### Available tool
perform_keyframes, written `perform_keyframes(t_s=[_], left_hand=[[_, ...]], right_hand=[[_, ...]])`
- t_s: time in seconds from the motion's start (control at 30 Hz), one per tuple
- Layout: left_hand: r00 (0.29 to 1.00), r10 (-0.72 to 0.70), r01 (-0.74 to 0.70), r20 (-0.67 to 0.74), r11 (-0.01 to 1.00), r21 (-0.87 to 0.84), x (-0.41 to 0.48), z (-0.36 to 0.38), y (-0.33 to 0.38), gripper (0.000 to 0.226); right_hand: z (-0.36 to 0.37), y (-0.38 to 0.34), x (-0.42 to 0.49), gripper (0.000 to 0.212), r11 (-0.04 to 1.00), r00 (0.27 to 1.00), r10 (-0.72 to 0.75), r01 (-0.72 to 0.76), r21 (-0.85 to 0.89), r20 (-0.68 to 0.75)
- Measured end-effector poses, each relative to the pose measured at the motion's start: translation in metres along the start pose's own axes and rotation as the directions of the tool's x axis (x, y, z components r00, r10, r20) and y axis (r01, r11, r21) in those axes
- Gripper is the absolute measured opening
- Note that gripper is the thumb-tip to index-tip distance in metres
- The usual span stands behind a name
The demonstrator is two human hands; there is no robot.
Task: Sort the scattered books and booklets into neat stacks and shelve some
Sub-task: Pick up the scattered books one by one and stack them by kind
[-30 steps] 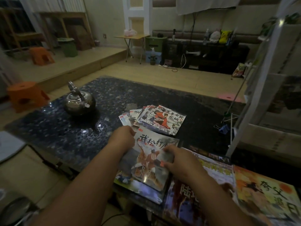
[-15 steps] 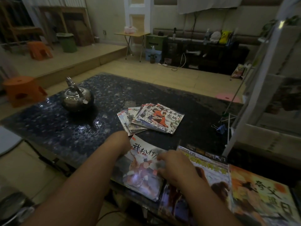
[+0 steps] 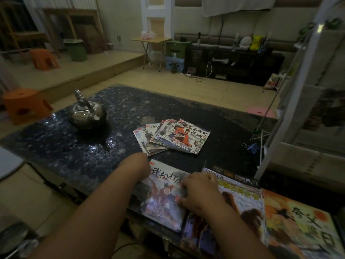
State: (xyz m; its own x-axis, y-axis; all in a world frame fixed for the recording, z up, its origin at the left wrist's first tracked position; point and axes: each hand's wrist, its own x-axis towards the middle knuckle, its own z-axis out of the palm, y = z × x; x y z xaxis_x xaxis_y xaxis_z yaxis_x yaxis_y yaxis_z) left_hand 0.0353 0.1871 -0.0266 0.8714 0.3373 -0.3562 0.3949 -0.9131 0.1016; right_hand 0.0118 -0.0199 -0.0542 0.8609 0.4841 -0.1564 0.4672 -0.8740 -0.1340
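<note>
Right hand (image 3: 198, 191) is gripping the right edge of the illustrated booklet (image 3: 162, 204); left hand (image 3: 139, 166) is meeting its far corner, grasp unclear; fanned booklets (image 3: 173, 137) are lying just beyond

Home living room: kettle (image 3: 86, 114) on low table (image 3: 134, 107), orange stool (image 3: 24, 104), plush toys (image 3: 251, 42).

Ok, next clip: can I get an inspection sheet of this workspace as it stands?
Surface: dark mottled table, glossy, dimly lit.
Job's things: near booklets at the front edge under both hands; fanned booklets mid-table, unsquared; dog-cover book and orange-cover book side by side, front right.
Clutter: metal kettle on the table's left; blue binder clip by the white rack.
Hands: left hand at the near booklets' left corner, fingers hidden; right hand grips their right side, fingers curled.
Cables: white cable on the floor by the dark cabinet.
Surroundings: orange stool left of the table; folding table at the back wall.
</note>
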Motion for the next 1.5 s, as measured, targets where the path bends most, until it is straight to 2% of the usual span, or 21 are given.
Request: perform_keyframes(t_s=[0.1,0.37,0.47,0.63,0.73,0.83,0.9,1.13,1.27,1.37,1.5], left_hand=[[1.0,0.025,-0.025,-0.001,1.0,0.011,0.002,0.005,0.0,0.046],[1.0,0.015,-0.014,-0.013,0.999,0.046,0.002,0.009,0.003,0.04],[0.998,0.035,-0.03,-0.061,0.996,0.081,0.002,0.008,0.007,0.033],[0.934,0.232,-0.25,-0.273,0.968,-0.033,-0.001,0.016,0.031,0.038],[0.886,0.346,-0.377,-0.31,0.925,-0.045,0.0,0.025,0.049,0.05],[0.853,0.395,-0.423,-0.342,0.906,-0.009,0.004,0.03,0.069,0.053],[0.838,0.41,-0.433,-0.36,0.901,0.018,0.009,0.033,0.083,0.055],[0.802,0.488,-0.492,-0.344,0.866,0.082,0.044,0.038,0.124,0.069],[0.79,0.516,-0.48,-0.332,0.857,0.189,0.058,0.036,0.139,0.069],[0.819,0.508,-0.47,-0.268,0.861,0.194,0.063,0.034,0.143,0.073],[0.788,0.593,-0.518,-0.165,0.783,0.345,0.056,0.03,0.145,0.072]], right_hand=[[-0.001,-0.001,-0.001,0.047,1.0,1.0,0.006,-0.006,0.01,0.018],[-0.002,-0.002,0.0,0.045,0.999,1.0,0.023,-0.024,0.038,0.019],[-0.006,0.001,0.001,0.041,0.992,0.997,0.067,-0.061,0.109,-0.048],[-0.021,0.02,0.003,0.047,0.952,0.966,0.223,-0.186,0.244,-0.134],[-0.027,0.035,0.004,0.046,0.917,0.942,0.305,-0.25,0.312,-0.14],[-0.032,0.049,0.003,0.038,0.883,0.922,0.356,-0.28,0.376,-0.149],[-0.034,0.057,0.003,0.042,0.859,0.906,0.394,-0.303,0.412,-0.156],[-0.034,0.079,0.0,0.05,0.809,0.885,0.447,-0.338,0.481,-0.131],[-0.036,0.087,-0.001,0.051,0.779,0.873,0.474,-0.353,0.519,-0.118],[-0.037,0.09,-0.003,0.05,0.772,0.873,0.473,-0.345,0.533,-0.119],[-0.037,0.091,-0.003,0.049,0.764,0.876,0.467,-0.33,0.554,-0.123]])
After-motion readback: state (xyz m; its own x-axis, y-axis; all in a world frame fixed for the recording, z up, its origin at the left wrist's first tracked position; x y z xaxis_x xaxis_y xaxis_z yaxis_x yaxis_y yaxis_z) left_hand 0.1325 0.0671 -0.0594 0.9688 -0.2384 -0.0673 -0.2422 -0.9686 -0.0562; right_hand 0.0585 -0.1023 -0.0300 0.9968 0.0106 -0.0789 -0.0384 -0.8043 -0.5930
